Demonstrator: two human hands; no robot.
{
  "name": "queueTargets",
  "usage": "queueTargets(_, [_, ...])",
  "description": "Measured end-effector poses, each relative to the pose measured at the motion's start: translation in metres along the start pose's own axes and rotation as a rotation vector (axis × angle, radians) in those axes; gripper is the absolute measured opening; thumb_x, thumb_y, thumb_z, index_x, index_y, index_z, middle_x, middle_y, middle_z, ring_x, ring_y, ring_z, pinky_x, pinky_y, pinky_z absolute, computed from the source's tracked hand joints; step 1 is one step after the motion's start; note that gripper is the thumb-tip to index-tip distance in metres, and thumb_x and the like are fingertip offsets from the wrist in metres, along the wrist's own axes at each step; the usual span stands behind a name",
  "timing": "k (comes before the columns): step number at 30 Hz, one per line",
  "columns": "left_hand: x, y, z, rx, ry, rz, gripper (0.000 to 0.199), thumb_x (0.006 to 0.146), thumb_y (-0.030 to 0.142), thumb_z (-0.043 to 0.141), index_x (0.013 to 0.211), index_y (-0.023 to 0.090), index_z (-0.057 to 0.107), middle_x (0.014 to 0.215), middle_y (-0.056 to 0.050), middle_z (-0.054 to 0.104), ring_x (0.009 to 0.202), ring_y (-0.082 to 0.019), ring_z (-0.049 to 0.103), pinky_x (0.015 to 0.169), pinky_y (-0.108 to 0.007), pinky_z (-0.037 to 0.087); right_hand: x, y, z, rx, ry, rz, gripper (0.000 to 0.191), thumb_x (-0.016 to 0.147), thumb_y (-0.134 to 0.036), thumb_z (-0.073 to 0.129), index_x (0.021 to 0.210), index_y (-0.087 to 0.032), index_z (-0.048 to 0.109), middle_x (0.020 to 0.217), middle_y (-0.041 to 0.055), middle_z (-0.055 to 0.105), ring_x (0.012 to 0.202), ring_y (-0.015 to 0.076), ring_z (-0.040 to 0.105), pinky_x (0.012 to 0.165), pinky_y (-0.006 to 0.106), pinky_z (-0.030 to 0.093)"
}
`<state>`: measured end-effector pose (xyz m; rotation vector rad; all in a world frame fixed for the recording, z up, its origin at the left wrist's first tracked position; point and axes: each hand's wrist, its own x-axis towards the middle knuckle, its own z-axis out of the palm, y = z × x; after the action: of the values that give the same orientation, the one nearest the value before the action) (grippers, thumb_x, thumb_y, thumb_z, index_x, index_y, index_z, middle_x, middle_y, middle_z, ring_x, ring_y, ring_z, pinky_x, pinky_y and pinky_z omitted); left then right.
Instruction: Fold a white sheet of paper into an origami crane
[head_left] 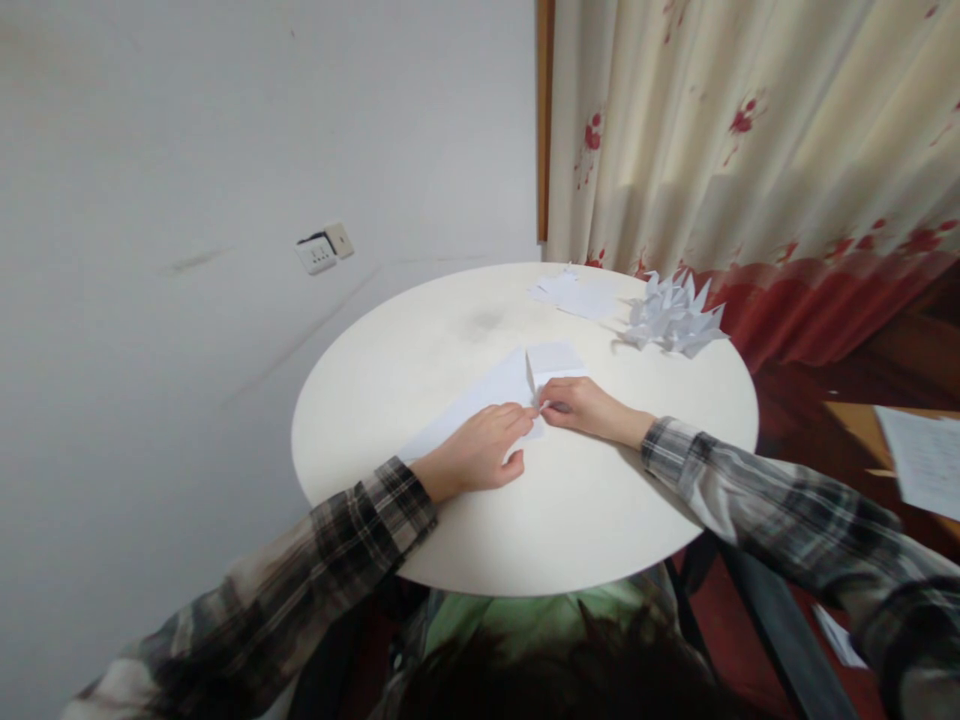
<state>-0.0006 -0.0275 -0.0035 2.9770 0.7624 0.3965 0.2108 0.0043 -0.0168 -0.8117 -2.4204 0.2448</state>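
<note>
A white sheet of paper [480, 396] lies on the round table, with a part folded up [555, 356] at its right end. My left hand [487, 447] rests flat over the sheet's near side, fingers stretched to the right and thumb apart. Close beside those fingertips, my right hand [585, 404] pinches the paper's edge near the fold between thumb and fingers. Both hands cover part of the sheet, so the exact shape of the fold beneath them is hidden.
The round white table [375, 370] stands against a wall with a socket [318, 256]. Toward its back right are loose paper pieces [585, 296] and a cluster of pointed folded paper shapes [671, 315]. A patterned curtain [750, 180] hangs behind; a printed sheet [922, 460] lies at far right.
</note>
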Motion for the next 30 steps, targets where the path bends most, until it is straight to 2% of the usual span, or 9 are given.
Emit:
queueTargets(6, [0.0,0.0,-0.001,-0.021,0.017,-0.013,0.034,0.07,0.015,0.048,0.104,0.013,0.046,0.117,-0.013,0.053,0.11,-0.024,0.048,0.094,-0.039,0.041,-0.001,0.004,0.0,0.056,0.008,0.087,0.015,0.078,-0.015,0.051,0.087,-0.015,0.062,0.08,0.0037,0.063,0.071,0.012,0.056,0.068,0.023,0.042])
queueTargets(11, [-0.002,-0.001,0.0,-0.027,0.04,-0.023,0.027,0.07,0.012,0.047,0.097,0.014,0.048,0.116,-0.013,0.054,0.109,-0.023,0.049,0.094,-0.037,0.041,-0.002,0.007,0.0,0.051,0.098,0.158,0.014,0.075,-0.015,0.054,0.085,-0.015,0.063,0.077,0.0027,0.063,0.069,0.0121,0.056,0.067,0.023,0.042])
queueTargets(13, [-0.002,-0.002,0.001,-0.033,0.058,-0.04,0.026,0.071,0.01,0.045,0.096,0.014,0.049,0.115,-0.012,0.056,0.108,-0.022,0.051,0.094,-0.036,0.042,-0.002,0.009,-0.001,0.044,0.17,0.182,0.011,0.076,-0.016,0.053,0.082,-0.015,0.062,0.077,0.0032,0.063,0.071,0.0128,0.057,0.068,0.024,0.042])
queueTargets(17, [-0.003,-0.006,0.004,-0.025,0.136,-0.094,0.033,0.077,0.012,0.045,0.11,0.014,0.046,0.116,-0.012,0.056,0.11,-0.021,0.051,0.096,-0.036,0.042,-0.002,0.01,-0.008,0.056,0.355,0.268,0.013,0.082,-0.025,0.051,0.081,-0.016,0.062,0.08,0.005,0.065,0.074,0.0149,0.057,0.069,0.026,0.042])
queueTargets(20, [-0.004,-0.009,0.007,0.028,0.144,-0.149,0.039,0.083,0.024,0.047,0.12,0.013,0.042,0.133,-0.015,0.044,0.125,-0.023,0.038,0.104,-0.04,0.033,0.0,0.008,-0.012,0.123,0.54,0.417,0.016,0.084,-0.029,0.048,0.085,-0.018,0.059,0.079,0.0045,0.065,0.069,0.0149,0.056,0.065,0.026,0.042])
queueTargets(23, [-0.004,-0.011,0.01,0.099,0.105,-0.287,0.051,0.086,0.04,0.046,0.128,0.012,0.037,0.14,-0.017,0.036,0.132,-0.027,0.028,0.106,-0.045,0.028,0.002,0.011,-0.011,0.205,0.692,0.508,0.014,0.084,-0.029,0.046,0.09,-0.019,0.054,0.082,0.0054,0.064,0.072,0.0166,0.057,0.065,0.028,0.042])
queueTargets(26, [-0.004,-0.012,0.013,0.134,0.055,-0.396,0.062,0.085,0.049,0.045,0.132,0.01,0.034,0.142,-0.019,0.031,0.134,-0.031,0.022,0.106,-0.048,0.025,0.008,0.026,-0.005,0.299,0.831,0.525,0.013,0.082,-0.023,0.043,0.094,-0.021,0.044,0.095,0.0085,0.063,0.085,0.0182,0.058,0.075,0.031,0.043])
queueTargets(30, [-0.004,-0.013,0.015,0.127,-0.014,-0.429,0.064,0.086,0.053,0.04,0.134,0.011,0.035,0.143,-0.018,0.03,0.134,-0.031,0.022,0.106,-0.047,0.024,0.03,0.06,0.0,0.236,1.015,0.617,0.015,0.075,-0.014,0.037,0.088,-0.021,0.041,0.093,0.0075,0.06,0.088,0.0167,0.056,0.081,0.032,0.042])
